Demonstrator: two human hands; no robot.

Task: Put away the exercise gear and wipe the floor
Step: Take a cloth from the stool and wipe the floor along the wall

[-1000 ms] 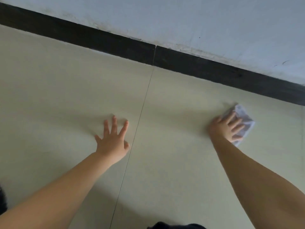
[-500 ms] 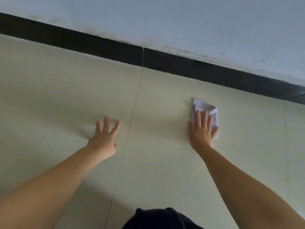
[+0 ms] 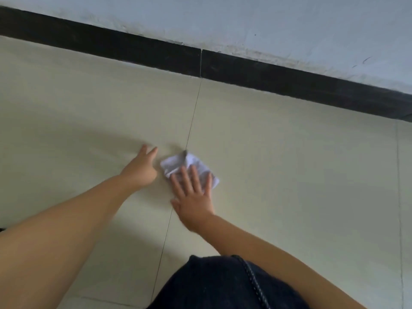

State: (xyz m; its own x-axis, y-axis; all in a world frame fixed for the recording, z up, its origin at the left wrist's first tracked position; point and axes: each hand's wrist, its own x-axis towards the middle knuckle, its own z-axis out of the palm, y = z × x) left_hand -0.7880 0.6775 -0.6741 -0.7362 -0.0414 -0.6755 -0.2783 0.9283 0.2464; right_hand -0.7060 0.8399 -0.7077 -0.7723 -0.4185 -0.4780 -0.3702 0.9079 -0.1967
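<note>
A crumpled white cloth (image 3: 178, 163) lies on the pale tiled floor (image 3: 289, 163), across a grout line. My right hand (image 3: 193, 198) presses flat on the cloth's near part with straight, spread fingers. My left hand (image 3: 142, 169) rests flat on the floor just left of the cloth, fingers pointing away from me, close to the cloth's left edge. No exercise gear is in view.
A black skirting board (image 3: 278, 74) runs along the foot of a scuffed white wall (image 3: 267, 23) at the back. My knee in dark denim (image 3: 223, 284) shows at the bottom centre. Bare tiles spread to the right and left.
My right hand has slid the cloth leftward and toward me, from the right tile to the grout line beside my left hand. My left hand stays planted on the floor.
</note>
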